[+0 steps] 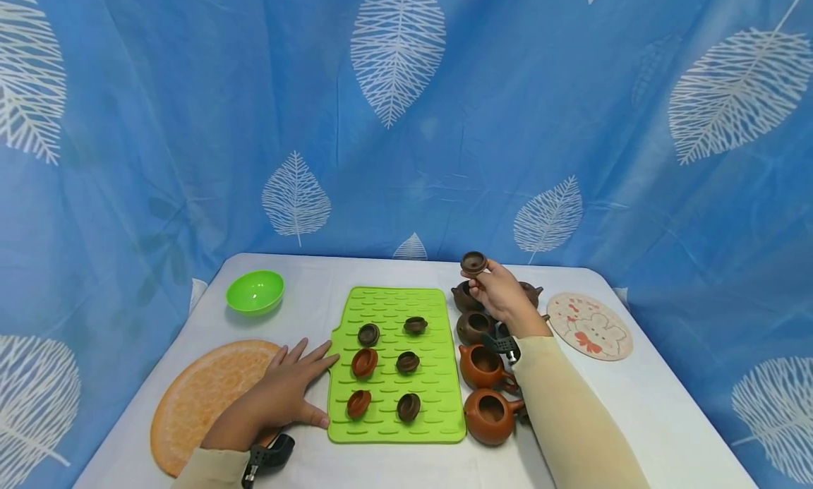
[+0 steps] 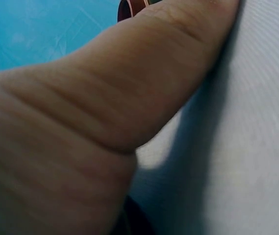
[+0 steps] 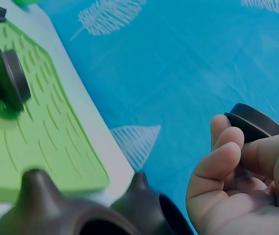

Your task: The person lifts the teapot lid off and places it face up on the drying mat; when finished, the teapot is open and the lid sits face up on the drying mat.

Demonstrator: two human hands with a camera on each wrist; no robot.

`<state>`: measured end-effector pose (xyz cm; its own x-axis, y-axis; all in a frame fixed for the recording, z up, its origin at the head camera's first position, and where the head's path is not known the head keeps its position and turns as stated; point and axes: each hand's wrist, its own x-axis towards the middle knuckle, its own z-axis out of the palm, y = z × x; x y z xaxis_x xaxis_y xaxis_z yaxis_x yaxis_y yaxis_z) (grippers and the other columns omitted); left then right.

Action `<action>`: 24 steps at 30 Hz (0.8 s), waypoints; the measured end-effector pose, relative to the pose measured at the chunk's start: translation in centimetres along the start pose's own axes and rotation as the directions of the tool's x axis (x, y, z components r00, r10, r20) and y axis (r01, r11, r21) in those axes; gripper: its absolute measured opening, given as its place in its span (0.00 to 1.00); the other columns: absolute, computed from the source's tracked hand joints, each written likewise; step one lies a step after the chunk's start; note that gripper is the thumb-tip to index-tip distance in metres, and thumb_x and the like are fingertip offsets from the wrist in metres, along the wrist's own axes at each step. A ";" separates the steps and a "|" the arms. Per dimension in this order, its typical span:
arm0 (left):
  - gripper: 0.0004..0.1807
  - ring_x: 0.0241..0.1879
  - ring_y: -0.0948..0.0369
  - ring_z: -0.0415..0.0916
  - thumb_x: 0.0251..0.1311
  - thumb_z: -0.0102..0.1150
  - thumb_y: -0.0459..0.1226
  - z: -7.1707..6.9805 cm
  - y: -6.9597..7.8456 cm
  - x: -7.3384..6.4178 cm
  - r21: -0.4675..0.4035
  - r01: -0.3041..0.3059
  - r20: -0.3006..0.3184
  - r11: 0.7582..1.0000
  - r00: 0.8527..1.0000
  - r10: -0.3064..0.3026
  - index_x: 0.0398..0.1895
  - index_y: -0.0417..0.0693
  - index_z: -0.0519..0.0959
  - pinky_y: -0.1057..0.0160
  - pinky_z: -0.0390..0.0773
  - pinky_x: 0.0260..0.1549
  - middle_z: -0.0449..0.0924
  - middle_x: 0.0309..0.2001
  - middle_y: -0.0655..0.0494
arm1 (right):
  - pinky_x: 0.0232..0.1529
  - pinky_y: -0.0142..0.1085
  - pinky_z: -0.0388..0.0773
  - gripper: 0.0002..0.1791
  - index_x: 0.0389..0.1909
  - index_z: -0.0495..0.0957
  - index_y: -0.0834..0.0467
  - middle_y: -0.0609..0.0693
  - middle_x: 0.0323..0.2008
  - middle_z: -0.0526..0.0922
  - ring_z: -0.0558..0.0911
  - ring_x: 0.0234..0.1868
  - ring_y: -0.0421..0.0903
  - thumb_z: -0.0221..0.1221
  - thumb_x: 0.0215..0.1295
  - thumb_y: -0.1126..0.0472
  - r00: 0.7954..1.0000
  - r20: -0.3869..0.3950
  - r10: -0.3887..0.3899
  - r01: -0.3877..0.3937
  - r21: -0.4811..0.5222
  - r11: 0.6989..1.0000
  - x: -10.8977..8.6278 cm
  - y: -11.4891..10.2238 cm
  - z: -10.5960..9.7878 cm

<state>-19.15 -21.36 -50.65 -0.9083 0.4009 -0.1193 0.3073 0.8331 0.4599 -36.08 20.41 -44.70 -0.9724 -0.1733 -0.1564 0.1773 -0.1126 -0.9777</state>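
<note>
My right hand (image 1: pixel 504 295) pinches a dark brown teapot lid (image 1: pixel 473 263) above the far end of a cluster of small teapots. In the right wrist view the lid (image 3: pixel 257 121) sits between thumb and curled fingers. Below that hand and forearm stand dark teapots (image 1: pixel 474 328) and reddish-brown teapots (image 1: pixel 490 416) without lids, partly hidden by the arm. With fingers spread, my left hand (image 1: pixel 282 394) rests on the table, fingertips at the left edge of a green mat (image 1: pixel 435 305). Several upturned lids, dark (image 1: pixel 408 408) and reddish (image 1: pixel 364 363), lie on the mat in two columns.
A bright green bowl (image 1: pixel 255 293) stands at the back left of the white table (image 1: pixel 394 468). An orange round mat (image 1: pixel 190 404) lies partly beneath the left forearm. Right of the teapots is a round rabbit-print mat (image 1: pixel 610 327). A blue leaf-print curtain (image 1: pixel 470 157) hangs behind.
</note>
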 end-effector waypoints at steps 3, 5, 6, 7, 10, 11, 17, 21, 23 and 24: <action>0.68 0.83 0.34 0.38 0.30 0.75 0.73 0.1 -0.1 0.0 0.000 0.001 0.000 1.000 1.000 -0.001 0.81 0.58 0.66 0.28 0.33 0.75 0.53 0.84 0.52 | 0.33 0.26 0.75 0.24 0.78 0.57 0.59 0.63 0.65 0.73 0.73 0.36 0.38 0.41 0.86 0.63 1.000 0.015 0.002 -0.002 -0.013 1.000 -0.1 -0.2 0.9; 0.68 0.83 0.35 0.38 0.30 0.75 0.73 0.2 -0.1 0.1 0.001 0.002 0.002 1.000 1.000 -0.002 0.81 0.58 0.66 0.28 0.33 0.75 0.53 0.84 0.52 | 0.33 0.26 0.75 0.24 0.78 0.58 0.59 0.63 0.64 0.73 0.73 0.36 0.38 0.42 0.86 0.63 1.000 0.026 0.014 -0.013 -0.022 1.000 -0.2 -0.2 1.5; 0.68 0.83 0.35 0.38 0.30 0.75 0.73 0.2 -0.2 0.1 0.001 0.002 0.004 1.000 1.000 -0.002 0.81 0.58 0.66 0.28 0.33 0.75 0.53 0.84 0.52 | 0.33 0.26 0.75 0.25 0.78 0.57 0.59 0.63 0.64 0.73 0.73 0.36 0.38 0.41 0.86 0.63 0.999 0.036 0.019 -0.017 -0.034 0.999 -0.2 -0.1 1.9; 0.68 0.83 0.35 0.37 0.30 0.75 0.73 0.3 -0.2 0.1 0.003 0.003 0.005 1.000 1.000 -0.003 0.81 0.59 0.66 0.28 0.33 0.75 0.53 0.84 0.53 | 0.33 0.27 0.75 0.24 0.78 0.57 0.58 0.62 0.64 0.74 0.73 0.35 0.38 0.41 0.86 0.63 0.999 0.046 0.025 -0.023 -0.038 0.999 -0.2 -0.1 2.2; 0.68 0.83 0.36 0.37 0.29 0.74 0.73 0.4 -0.3 0.3 0.003 0.006 0.004 1.000 1.000 -0.006 0.81 0.60 0.65 0.28 0.32 0.76 0.52 0.84 0.54 | 0.33 0.29 0.74 0.25 0.79 0.57 0.58 0.60 0.61 0.75 0.72 0.35 0.38 0.41 0.86 0.62 0.997 0.076 0.032 -0.028 -0.062 0.998 0.0 -0.1 3.4; 0.69 0.83 0.36 0.37 0.29 0.74 0.73 0.4 -0.3 0.3 0.005 0.008 0.002 1.000 1.000 -0.008 0.81 0.60 0.65 0.28 0.32 0.76 0.52 0.84 0.54 | 0.34 0.29 0.74 0.25 0.79 0.57 0.58 0.59 0.61 0.75 0.72 0.35 0.38 0.41 0.87 0.62 0.996 0.085 0.032 -0.026 -0.073 0.997 0.1 -0.1 3.8; 0.69 0.84 0.36 0.37 0.27 0.74 0.74 0.5 -0.4 0.4 0.009 0.020 0.003 1.000 1.000 -0.020 0.81 0.61 0.65 0.29 0.31 0.76 0.52 0.85 0.55 | 0.33 0.31 0.75 0.24 0.78 0.59 0.58 0.61 0.61 0.76 0.72 0.33 0.38 0.42 0.86 0.61 0.989 0.138 0.061 -0.046 -0.114 0.992 1.0 0.3 6.8; 0.69 0.84 0.36 0.37 0.28 0.74 0.74 0.5 -0.5 0.3 0.010 0.016 0.006 1.000 1.000 -0.017 0.81 0.61 0.65 0.29 0.32 0.76 0.52 0.84 0.54 | 0.30 0.29 0.76 0.21 0.74 0.66 0.57 0.64 0.61 0.78 0.74 0.31 0.38 0.46 0.85 0.62 0.983 0.157 0.098 -0.076 -0.145 0.987 1.7 1.0 8.7; 0.69 0.84 0.36 0.36 0.29 0.74 0.73 0.5 -0.6 0.3 0.007 0.012 0.005 1.000 1.000 -0.012 0.81 0.61 0.65 0.29 0.32 0.76 0.52 0.84 0.54 | 0.31 0.29 0.75 0.19 0.71 0.69 0.57 0.66 0.61 0.78 0.74 0.30 0.38 0.47 0.85 0.62 0.979 0.170 0.115 -0.085 -0.174 0.981 2.0 1.3 9.6; 0.69 0.84 0.36 0.36 0.29 0.74 0.73 0.5 -0.6 0.3 0.009 0.011 0.005 1.000 1.000 -0.011 0.81 0.61 0.65 0.29 0.32 0.76 0.52 0.85 0.54 | 0.31 0.29 0.75 0.18 0.70 0.70 0.57 0.66 0.61 0.79 0.75 0.30 0.38 0.47 0.85 0.61 0.977 0.177 0.122 -0.087 -0.194 0.977 2.1 1.5 10.1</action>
<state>-19.44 -21.55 -51.41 -0.9104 0.3932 -0.1286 0.2996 0.8411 0.4504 -36.34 10.02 -45.11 -0.9012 -0.3561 -0.2469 0.2281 0.0945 -0.9690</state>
